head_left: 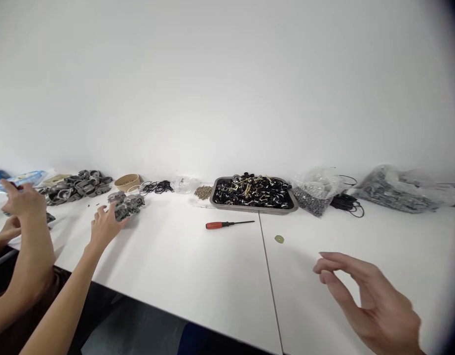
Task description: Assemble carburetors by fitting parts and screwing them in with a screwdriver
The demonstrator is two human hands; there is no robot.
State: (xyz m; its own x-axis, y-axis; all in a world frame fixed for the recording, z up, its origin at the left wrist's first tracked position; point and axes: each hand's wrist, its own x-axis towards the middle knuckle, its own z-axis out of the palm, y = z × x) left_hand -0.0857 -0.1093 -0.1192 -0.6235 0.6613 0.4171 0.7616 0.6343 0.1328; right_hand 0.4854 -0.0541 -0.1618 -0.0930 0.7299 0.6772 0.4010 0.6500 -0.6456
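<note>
My left hand [104, 223] reaches far out to the left over the white table [183, 266]. Its fingers are stretched out and touch a small cluster of grey metal parts [127, 204]; it grips nothing. My right hand [368, 296] hovers low at the right above the table, fingers apart and loosely curved, holding nothing. A small greenish disc [279, 239] lies on the table beyond it. Between my hands lies a red-handled screwdriver [227, 225].
A grey tray [292, 207] of black and brass parts stands at the back. Beside it are plastic bags [316, 192] of small parts, a larger bag [398, 190], a black cable [348, 203], a tan bowl [127, 182] and a grey parts pile [77, 185]. A co-worker's hands [23, 202] are at the far left.
</note>
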